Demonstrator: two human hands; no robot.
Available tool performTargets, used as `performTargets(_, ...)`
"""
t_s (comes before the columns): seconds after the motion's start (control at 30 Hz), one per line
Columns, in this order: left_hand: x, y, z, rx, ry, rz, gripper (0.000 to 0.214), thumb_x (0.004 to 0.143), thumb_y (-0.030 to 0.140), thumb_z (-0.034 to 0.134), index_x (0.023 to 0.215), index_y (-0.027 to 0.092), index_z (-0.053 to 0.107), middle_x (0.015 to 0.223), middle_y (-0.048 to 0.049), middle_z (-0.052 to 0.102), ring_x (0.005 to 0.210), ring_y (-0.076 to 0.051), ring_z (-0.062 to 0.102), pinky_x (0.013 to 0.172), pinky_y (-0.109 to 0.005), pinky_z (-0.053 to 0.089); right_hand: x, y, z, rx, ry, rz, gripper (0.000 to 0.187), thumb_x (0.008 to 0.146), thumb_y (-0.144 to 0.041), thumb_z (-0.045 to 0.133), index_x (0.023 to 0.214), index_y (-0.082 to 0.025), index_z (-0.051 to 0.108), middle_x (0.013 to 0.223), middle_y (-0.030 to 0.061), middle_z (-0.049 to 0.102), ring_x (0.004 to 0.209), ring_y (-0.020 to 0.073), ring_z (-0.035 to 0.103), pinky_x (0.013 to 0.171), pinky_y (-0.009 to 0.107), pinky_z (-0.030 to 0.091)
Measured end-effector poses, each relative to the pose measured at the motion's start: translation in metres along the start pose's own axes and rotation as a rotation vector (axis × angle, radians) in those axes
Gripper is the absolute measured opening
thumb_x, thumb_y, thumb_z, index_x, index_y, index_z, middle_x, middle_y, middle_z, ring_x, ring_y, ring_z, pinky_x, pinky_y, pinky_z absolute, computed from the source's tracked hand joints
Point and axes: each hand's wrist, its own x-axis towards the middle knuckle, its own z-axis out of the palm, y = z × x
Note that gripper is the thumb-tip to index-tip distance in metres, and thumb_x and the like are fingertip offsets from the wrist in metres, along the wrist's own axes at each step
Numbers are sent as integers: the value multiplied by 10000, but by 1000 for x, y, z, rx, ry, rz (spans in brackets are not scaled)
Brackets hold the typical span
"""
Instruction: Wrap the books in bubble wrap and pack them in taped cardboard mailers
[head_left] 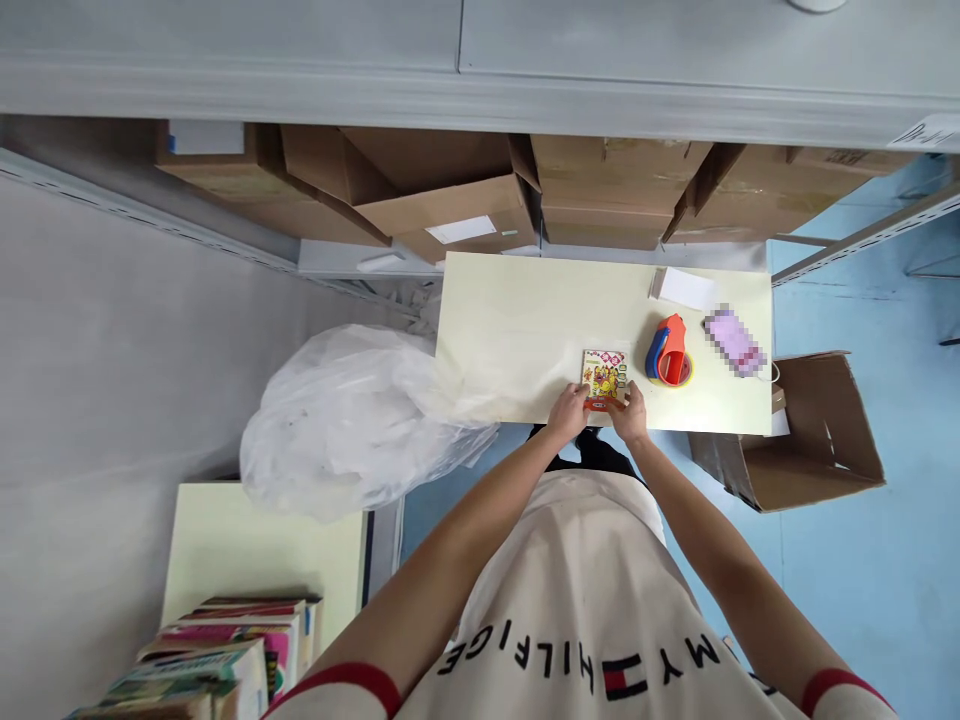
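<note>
A small square book (604, 374) with a colourful cartoon cover lies at the front edge of the pale table (517, 310). My left hand (570, 411) grips its lower left corner, and my right hand (628, 412) has its fingers closed on the lower right corner. To the right of the book stands an orange and blue tape dispenser (669, 352) with a roll of tape in it. Neither hand touches the dispenser.
White cards (685, 288) and a blurred purple phone (733, 342) lie on the table's right side. A big clear plastic bag (345, 420) bulges at the left. Stacked books (225, 650) sit lower left. An open carton (817, 440) stands right; cardboard boxes (607, 190) line the shelf behind.
</note>
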Motion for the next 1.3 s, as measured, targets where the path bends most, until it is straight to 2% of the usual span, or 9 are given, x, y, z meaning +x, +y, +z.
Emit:
performTargets(0.1, 3, 0, -6, 45, -35, -3, 478, 816, 78, 560, 1273, 217, 579, 1197, -114, 587, 1128, -258, 578, 959, -370, 493, 8, -10, 1, 263, 4, 227, 724, 659, -341, 650, 1331, -171, 438, 1199, 150, 631, 1008, 266, 656, 821, 429, 579)
performTargets(0.23, 3, 1, -12, 85, -66, -21, 471, 837, 113, 556, 1297, 211, 566, 1219, -125, 581, 1139, -266, 575, 932, -364, 500, 24, -21, -8, 593, -159, 380, 524, 557, -330, 736, 1039, -185, 588, 973, 79, 715, 843, 235, 682, 764, 408, 575)
performTargets(0.33, 2, 0, -12, 72, -62, -20, 453, 836, 113, 550, 1277, 213, 577, 1226, -125, 588, 1143, -272, 573, 937, -374, 497, 27, -25, -13, 607, -193, 386, 424, 518, -329, 758, 881, -178, 601, 888, 60, 712, 805, 230, 669, 770, 422, 562)
performTargets(0.6, 3, -7, -11, 58, -74, 30, 490, 834, 132, 560, 1315, 225, 554, 1239, -116, 588, 1141, -260, 576, 958, -369, 487, 6, -21, -21, 667, -28, 399, 665, 542, -424, 761, 1133, -251, 510, 992, 37, 670, 807, 199, 660, 675, 353, 550)
performTargets(0.7, 3, -9, -14, 56, -90, 36, 493, 832, 126, 557, 1318, 210, 558, 1209, -125, 595, 1126, -267, 584, 953, -378, 497, 9, -22, -21, 591, -19, 438, 544, 542, -467, 735, 989, -204, 571, 847, 28, 665, 716, 195, 641, 618, 338, 527)
performTargets(0.83, -1, -2, -11, -10, -12, 46, 501, 819, 175, 614, 1318, 167, 559, 1305, -161, 542, 1217, -303, 536, 1020, -435, 472, 13, -26, -23, 495, 27, 414, 405, 538, -491, 726, 767, -199, 562, 784, 46, 661, 714, 204, 619, 636, 347, 518)
performTargets(1.0, 4, 35, 8, -417, 34, 184, 522, 873, 292, 605, 1370, 160, 513, 1334, -153, 560, 1235, -255, 559, 1057, -397, 466, 3, -33, -39, 350, 123, 353, 339, 649, -491, 650, 827, -212, 577, 800, 46, 673, 714, 199, 617, 653, 340, 527)
performTargets(1.13, 15, 60, 13, -619, 53, 98, 443, 904, 335, 574, 1315, 168, 568, 1290, -141, 618, 1151, -244, 622, 994, -371, 512, -10, -48, -46, 222, 118, 176, 278, 714, -429, 610, 885, -210, 598, 847, 61, 697, 756, 207, 629, 703, 349, 535)
performTargets(1.3, 8, 49, -7, -644, 164, -33, 339, 895, 309, 596, 1209, 187, 638, 1088, -96, 697, 877, -184, 690, 839, -323, 565, -18, -61, -37, 189, -19, -41, 302, 761, -351, 580, 1019, -203, 631, 988, 80, 668, 854, 212, 625, 764, 385, 542)
